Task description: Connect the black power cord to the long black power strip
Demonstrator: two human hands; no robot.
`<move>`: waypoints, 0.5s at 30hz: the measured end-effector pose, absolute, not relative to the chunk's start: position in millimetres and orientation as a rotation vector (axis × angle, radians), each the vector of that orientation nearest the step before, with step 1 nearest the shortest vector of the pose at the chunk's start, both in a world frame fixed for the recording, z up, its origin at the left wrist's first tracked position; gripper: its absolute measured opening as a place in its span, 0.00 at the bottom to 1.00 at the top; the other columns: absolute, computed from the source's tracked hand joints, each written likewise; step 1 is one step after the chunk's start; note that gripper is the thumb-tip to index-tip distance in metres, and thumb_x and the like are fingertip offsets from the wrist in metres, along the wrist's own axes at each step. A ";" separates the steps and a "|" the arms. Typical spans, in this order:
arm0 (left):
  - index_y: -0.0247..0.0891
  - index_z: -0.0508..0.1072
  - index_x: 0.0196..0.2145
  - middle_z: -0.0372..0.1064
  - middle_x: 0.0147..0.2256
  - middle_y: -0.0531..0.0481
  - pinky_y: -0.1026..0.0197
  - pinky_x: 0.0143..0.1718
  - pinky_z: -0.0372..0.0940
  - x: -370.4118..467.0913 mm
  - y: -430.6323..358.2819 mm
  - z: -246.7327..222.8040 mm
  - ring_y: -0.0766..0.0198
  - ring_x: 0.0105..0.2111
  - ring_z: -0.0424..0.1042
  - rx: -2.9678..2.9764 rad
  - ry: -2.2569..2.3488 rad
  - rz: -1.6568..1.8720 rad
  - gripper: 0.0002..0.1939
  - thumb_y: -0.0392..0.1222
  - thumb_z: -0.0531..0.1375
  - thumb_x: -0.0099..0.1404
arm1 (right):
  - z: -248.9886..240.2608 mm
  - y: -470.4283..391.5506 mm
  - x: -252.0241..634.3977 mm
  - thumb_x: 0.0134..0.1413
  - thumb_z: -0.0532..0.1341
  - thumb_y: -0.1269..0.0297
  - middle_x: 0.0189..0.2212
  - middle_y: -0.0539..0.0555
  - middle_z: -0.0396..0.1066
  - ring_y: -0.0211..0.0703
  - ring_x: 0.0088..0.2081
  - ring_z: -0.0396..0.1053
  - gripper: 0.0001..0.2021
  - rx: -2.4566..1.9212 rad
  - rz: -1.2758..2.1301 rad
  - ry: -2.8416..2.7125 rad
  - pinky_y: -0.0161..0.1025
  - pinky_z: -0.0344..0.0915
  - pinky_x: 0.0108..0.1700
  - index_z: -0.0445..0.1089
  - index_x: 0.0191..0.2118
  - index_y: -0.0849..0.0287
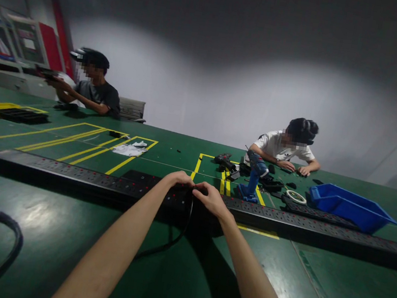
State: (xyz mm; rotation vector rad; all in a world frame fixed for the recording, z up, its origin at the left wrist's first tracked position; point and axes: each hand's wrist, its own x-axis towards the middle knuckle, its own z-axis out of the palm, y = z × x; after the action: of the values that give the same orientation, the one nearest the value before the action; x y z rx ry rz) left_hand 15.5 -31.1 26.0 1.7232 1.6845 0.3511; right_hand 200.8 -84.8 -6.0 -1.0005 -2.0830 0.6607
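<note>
A long black power strip (68,172) with rows of sockets and small red marks lies across the green table in front of me. Over its middle, my left hand (181,179) and my right hand (210,198) meet with their fingertips pinched together. Between them is the upper end of a black cable (188,219), which hangs down over the strip's near side and curves left onto the table. My fingers hide the cable's tip, so whether it sits in a socket cannot be seen.
A blue cordless drill (253,177) stands behind the strip, beside black parts and a roll of tape (296,197). Right of it sits a blue bin (352,208). A thick cable loop (16,236) lies front left. Two people work across the table (55,257).
</note>
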 end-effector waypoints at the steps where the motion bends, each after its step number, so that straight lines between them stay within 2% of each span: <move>1: 0.36 0.72 0.21 0.71 0.23 0.51 0.66 0.25 0.64 15.7 -31.0 26.1 0.63 0.26 0.71 1.715 1.685 0.351 0.06 0.40 0.65 0.48 | -5.7 -85.7 201.3 0.57 0.59 0.54 0.45 0.54 0.73 0.46 0.47 0.69 0.15 -1.000 0.642 -2.091 0.42 0.63 0.50 0.72 0.45 0.57; 6: 0.34 0.73 0.21 0.73 0.25 0.50 0.67 0.24 0.64 15.3 -28.4 23.4 0.63 0.27 0.72 1.672 1.692 0.362 0.05 0.39 0.64 0.47 | -3.5 -88.6 204.5 0.59 0.56 0.59 0.45 0.53 0.73 0.45 0.47 0.69 0.13 -0.994 0.615 -2.144 0.42 0.63 0.51 0.70 0.48 0.55; 10: 0.34 0.74 0.23 0.74 0.27 0.49 0.67 0.24 0.63 14.3 -26.3 20.1 0.63 0.27 0.72 1.653 1.689 0.389 0.06 0.39 0.64 0.46 | -1.2 -91.5 206.6 0.51 0.61 0.67 0.48 0.52 0.71 0.46 0.49 0.67 0.19 -1.017 0.552 -2.224 0.41 0.61 0.52 0.68 0.51 0.53; 12: 0.34 0.74 0.23 0.74 0.27 0.49 0.67 0.24 0.63 13.9 -25.6 19.1 0.64 0.27 0.72 1.651 1.684 0.398 0.06 0.39 0.64 0.46 | 0.1 -94.6 205.6 0.48 0.63 0.65 0.48 0.53 0.71 0.47 0.49 0.67 0.22 -1.019 0.476 -2.267 0.41 0.61 0.51 0.67 0.52 0.54; 15: 0.33 0.74 0.23 0.74 0.27 0.50 0.67 0.23 0.62 13.6 -24.6 18.0 0.64 0.26 0.71 1.648 1.683 0.398 0.07 0.40 0.65 0.45 | 2.4 -100.6 201.5 0.50 0.64 0.60 0.48 0.55 0.70 0.47 0.48 0.67 0.22 -1.048 0.339 -2.312 0.41 0.60 0.50 0.66 0.53 0.55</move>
State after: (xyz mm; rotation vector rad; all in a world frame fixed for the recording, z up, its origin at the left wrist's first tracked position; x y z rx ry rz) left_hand 13.6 -24.6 18.0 1.6478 1.6829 0.3981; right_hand 201.5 -100.6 2.4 -1.0479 -2.3118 0.3389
